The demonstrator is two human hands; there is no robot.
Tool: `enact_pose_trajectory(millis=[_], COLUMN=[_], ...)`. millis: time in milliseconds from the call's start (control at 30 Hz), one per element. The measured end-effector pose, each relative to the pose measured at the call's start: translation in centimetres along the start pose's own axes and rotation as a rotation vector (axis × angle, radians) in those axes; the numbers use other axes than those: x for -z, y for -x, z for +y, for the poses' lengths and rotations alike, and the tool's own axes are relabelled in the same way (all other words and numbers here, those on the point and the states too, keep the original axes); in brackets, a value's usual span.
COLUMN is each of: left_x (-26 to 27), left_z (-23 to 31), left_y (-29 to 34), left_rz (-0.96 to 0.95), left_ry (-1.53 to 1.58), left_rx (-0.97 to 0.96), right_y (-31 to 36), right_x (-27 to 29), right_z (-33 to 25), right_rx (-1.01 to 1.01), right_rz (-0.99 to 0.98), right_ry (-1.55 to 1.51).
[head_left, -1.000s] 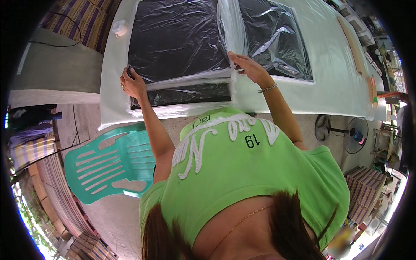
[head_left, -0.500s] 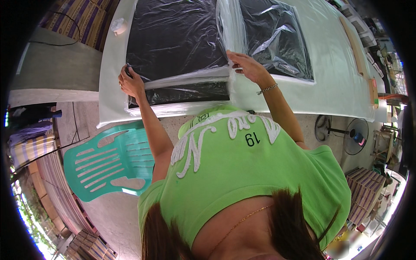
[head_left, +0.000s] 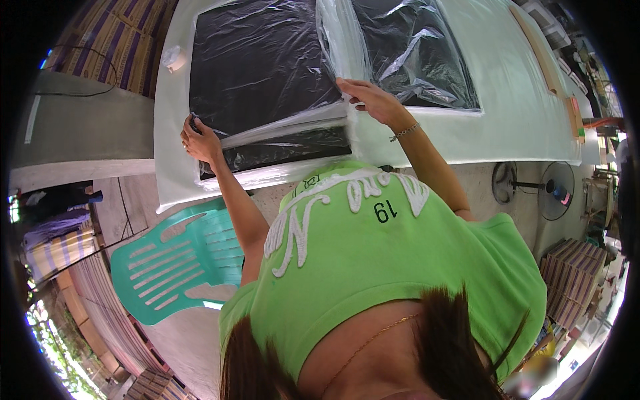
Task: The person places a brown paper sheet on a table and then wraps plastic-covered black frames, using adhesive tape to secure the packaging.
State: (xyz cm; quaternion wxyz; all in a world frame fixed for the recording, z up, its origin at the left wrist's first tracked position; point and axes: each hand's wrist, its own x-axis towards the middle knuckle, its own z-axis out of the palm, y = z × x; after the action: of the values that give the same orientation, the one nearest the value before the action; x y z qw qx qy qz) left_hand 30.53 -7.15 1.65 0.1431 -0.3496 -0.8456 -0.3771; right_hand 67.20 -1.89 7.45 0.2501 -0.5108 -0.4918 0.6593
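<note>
A large black panel (head_left: 260,67) lies on the pale table under clear, wrinkled plastic film. A folded edge (head_left: 287,123) of the covering runs slantwise between my hands, with a strip of black below it. At the panel's left edge my left hand (head_left: 202,142) is closed, thumb and fingertips pinching a dark corner of the film-covered sheet. My right hand (head_left: 379,105) reaches to the fold's other end, its fingertips together on the film edge beside the bunched clear strip. A second film-covered black panel (head_left: 417,57) lies to the right.
A tape roll (head_left: 174,59) sits on the table (head_left: 513,137) at the left. A green plastic chair (head_left: 177,260) stands near my left side. Long boards (head_left: 540,53) lie along the right, and a fan (head_left: 555,191) stands on the floor beyond. Stacked cartons (head_left: 110,40) fill the far left.
The whole view has turned slightly. Both hands keep about the same places on the film-covered sheet, with the fold still between them.
</note>
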Motion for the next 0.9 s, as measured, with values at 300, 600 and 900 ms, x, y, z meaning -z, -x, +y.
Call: enact_pose_trajectory(millis=[300, 600, 900], left_x=[-0.6, -0.4, -0.5], left_z=[-0.5, -0.2, -0.3], left_y=[0.0, 0.0, -0.1], left_rz=[0.008, -0.003, -0.011], left_ry=[-0.033, -0.04, -0.044], left_rx=[-0.017, -0.001, 0.01], right_y=[-1.3, -2.0, -2.1], right_x=[-0.3, -0.5, -2.0], right_z=[0.0, 0.8, -0.8], right_rx=[-0.074, -0.041, 0.099], right_rz=[-0.072, -0.07, 0.007], right_ry=[-0.278, -0.368, -0.428])
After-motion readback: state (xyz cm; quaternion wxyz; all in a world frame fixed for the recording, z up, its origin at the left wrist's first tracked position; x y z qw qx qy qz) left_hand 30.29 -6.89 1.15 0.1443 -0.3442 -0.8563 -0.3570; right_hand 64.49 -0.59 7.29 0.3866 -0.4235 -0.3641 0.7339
